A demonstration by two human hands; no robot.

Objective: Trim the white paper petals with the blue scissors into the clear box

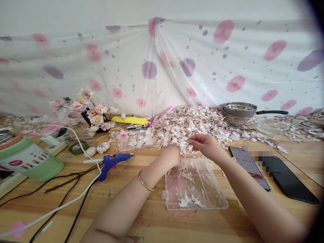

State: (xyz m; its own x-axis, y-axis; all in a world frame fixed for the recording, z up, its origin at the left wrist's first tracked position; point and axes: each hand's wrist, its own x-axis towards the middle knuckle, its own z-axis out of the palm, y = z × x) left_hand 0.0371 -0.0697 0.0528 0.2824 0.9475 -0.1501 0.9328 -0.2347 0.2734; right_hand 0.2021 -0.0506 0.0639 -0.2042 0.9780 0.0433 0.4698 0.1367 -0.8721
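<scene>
My left hand (172,157), with a gold bangle on its wrist, is curled closed at the front edge of a big heap of dry whitish petals (194,118). Its fingertips are turned away, so anything in them is hidden. Across from it, my right hand (205,144) has thumb and forefinger pinched together against the petals; what lies between them is too small to make out. Below both hands rests a clear plastic compartment box (217,202) with scattered petals in it. Left of the heap, a clear tray (134,147) holds more petals and a pink flower.
A blue hot glue gun (111,163) lies at left among cables, beside green tape (78,147) and a green container (37,162). Handmade flowers (97,118) stand behind. On the right are a phone (250,168), a black flat object (291,179) and stacked metal bowls (236,118).
</scene>
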